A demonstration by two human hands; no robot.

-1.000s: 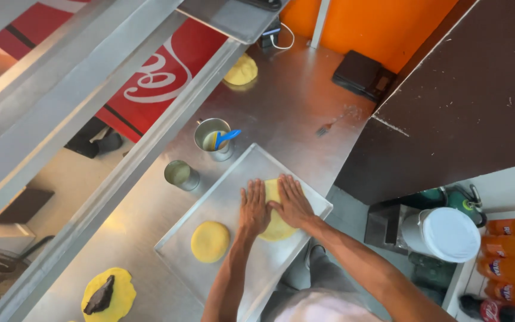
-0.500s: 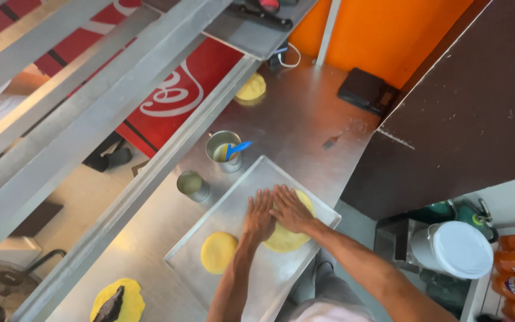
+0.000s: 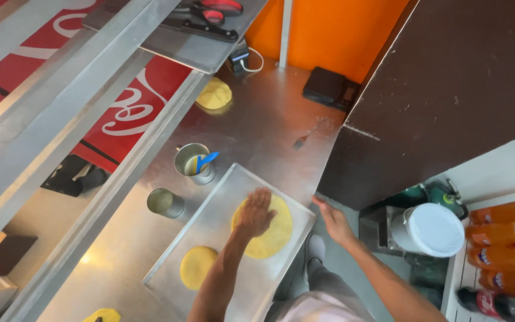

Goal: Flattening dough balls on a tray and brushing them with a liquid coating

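I'm watching from the head cam, w/ the metal tray [image 3: 210,238] as my landmark. My left hand [image 3: 254,213] lies flat, palm down, fingers spread, pressing on the big yellow dough disc [image 3: 269,229] at the tray's far-right end. It grips nothing, it's just an open palm on top.

What's changed: half a sec ago both hands were on that disc, side by side. Now my right hand [image 3: 334,222] is off it, out past the tray's right edge over the floor gap, open & holding nothing. The disc also looks wider & flatter than 1 s ago, so I judge the pressing is well along on this one, w/ only one hand left working it.

A smaller, thicker dough round [image 3: 198,266] sits at the tray's near end, untouched, well apart from the big disc.

Just beyond the tray's far-left corner stands a steel cup [image 3: 192,161] w/ a blue-handled utensil [image 3: 207,160] in it. A second, shorter steel cup [image 3: 165,203] is left of the tray. Further back on the steel counter [image 3: 269,119], another yellow dough piece [image 3: 214,94] lies. Right of the tray, below counter level, are a white-lidded bucket [image 3: 433,229] & orange soda bottles [image 3: 502,235].
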